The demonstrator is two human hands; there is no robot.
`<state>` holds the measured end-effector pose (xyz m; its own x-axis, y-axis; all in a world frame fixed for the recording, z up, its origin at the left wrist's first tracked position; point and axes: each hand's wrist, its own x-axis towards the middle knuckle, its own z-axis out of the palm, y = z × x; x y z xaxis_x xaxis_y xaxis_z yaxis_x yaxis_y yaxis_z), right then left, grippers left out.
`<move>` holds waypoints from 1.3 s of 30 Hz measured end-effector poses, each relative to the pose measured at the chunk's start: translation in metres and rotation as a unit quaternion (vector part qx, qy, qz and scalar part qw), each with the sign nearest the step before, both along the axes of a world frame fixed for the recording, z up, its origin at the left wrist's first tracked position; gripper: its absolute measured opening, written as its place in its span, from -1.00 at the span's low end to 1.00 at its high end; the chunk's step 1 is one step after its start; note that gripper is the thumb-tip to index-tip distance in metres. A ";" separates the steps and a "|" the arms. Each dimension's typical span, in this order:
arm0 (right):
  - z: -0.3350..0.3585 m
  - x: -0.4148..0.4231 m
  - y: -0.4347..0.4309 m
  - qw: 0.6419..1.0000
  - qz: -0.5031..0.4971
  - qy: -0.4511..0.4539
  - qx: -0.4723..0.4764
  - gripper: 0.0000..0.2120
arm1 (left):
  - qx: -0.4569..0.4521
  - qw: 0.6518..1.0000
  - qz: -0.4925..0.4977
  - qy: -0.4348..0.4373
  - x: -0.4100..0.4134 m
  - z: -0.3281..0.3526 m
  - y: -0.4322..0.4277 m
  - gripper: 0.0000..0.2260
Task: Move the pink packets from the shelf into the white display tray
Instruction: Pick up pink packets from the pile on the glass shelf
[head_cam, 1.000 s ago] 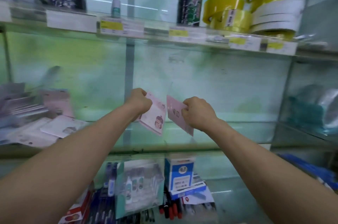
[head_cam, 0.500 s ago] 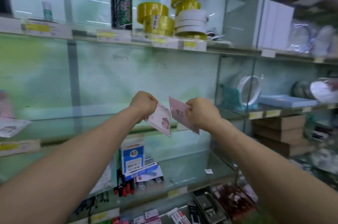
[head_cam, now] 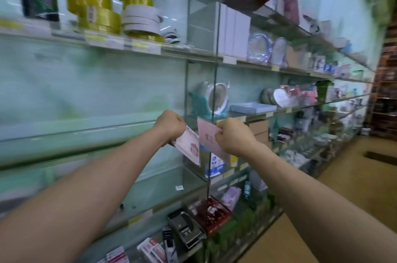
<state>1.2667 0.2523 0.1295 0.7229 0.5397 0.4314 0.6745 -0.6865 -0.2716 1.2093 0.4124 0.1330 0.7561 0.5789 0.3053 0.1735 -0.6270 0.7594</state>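
- Packets: two pink ones, both held in the air in front of the glass shelves, clear of any shelf.
- The left packet [head_cam: 189,144] hangs tilted from the left hand [head_cam: 169,124], a small cartoon figure printed near its lower end.
- The left hand is closed in a fist on that packet's upper edge.
- The right packet [head_cam: 208,137] shows a plain pink face with a faint print; the right hand [head_cam: 233,136] pinches its right side, fingers curled shut on it.
- The two packets sit just beside each other, edges close; whether they touch is unclear.
- Both bare forearms reach forward from the lower corners.
- Tape rolls [head_cam: 113,11], yellow and white, are stacked on the upper shelf [head_cam: 64,35], well above the hands.
- A round mirror [head_cam: 214,97] stands on the shelf behind the right hand.
- The view is blurred.
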 end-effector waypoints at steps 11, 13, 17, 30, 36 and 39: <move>-0.047 0.057 -0.084 0.987 -0.122 0.045 -0.098 -0.72 | 0.333 0.925 -0.100 0.155 0.107 -0.063 -0.107 -0.73; -0.054 0.074 -0.098 0.980 -0.155 0.040 -0.117 -0.61 | 0.423 0.885 -0.108 0.160 0.123 -0.070 -0.125 -0.71; -0.058 0.108 -0.126 0.965 -0.204 0.067 -0.150 -0.54 | 0.541 0.816 -0.132 0.156 0.159 -0.081 -0.148 -0.61; -0.030 0.211 -0.185 0.939 -0.276 0.048 -0.199 -0.77 | 0.596 0.779 -0.180 0.076 0.307 -0.069 -0.209 -0.82; -0.033 0.249 -0.205 0.932 -0.291 0.049 -0.211 -0.79 | 0.603 0.775 -0.184 0.050 0.358 -0.072 -0.228 -0.91; -0.032 0.272 -0.217 0.933 -0.292 0.039 -0.205 -0.78 | 0.613 0.767 -0.184 0.045 0.382 -0.072 -0.239 -0.91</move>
